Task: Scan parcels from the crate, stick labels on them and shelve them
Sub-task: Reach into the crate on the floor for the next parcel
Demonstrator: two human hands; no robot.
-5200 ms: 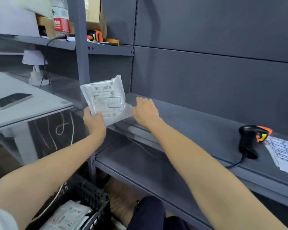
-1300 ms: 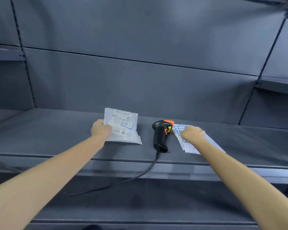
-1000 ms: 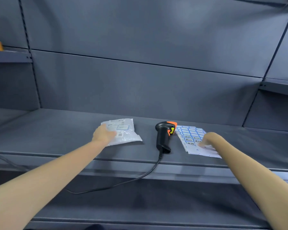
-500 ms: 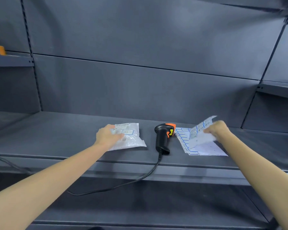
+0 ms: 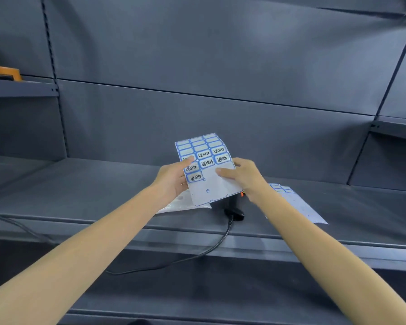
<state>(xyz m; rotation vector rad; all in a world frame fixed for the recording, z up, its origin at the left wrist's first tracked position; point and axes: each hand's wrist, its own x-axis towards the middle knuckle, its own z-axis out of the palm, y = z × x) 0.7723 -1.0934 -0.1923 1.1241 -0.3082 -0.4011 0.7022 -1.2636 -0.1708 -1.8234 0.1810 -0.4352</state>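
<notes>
- Both hands held one label sheet [image 5: 206,170] up above the grey shelf [image 5: 80,195], near the middle of its front edge.
- The left hand [image 5: 174,179] gripped the sheet's left edge, thumb pressed on its printed face and fingers curled behind.
- The right hand [image 5: 244,175] gripped the right edge, thumb lying on the blank lower part of the sheet.
- The sheet carried blue-bordered labels; the upper rows were blank and several lower ones bore handwriting.
- The parcel [image 5: 183,205], a clear plastic bag, lay flat on the shelf close to the front edge, mostly hidden under the left hand and the sheet.
- The scanner [image 5: 234,208] stood just right of the parcel, its black cable [image 5: 197,256] dropping over the front edge.
- More label sheets [image 5: 298,205] lay flat on the shelf, right of the scanner.
</notes>
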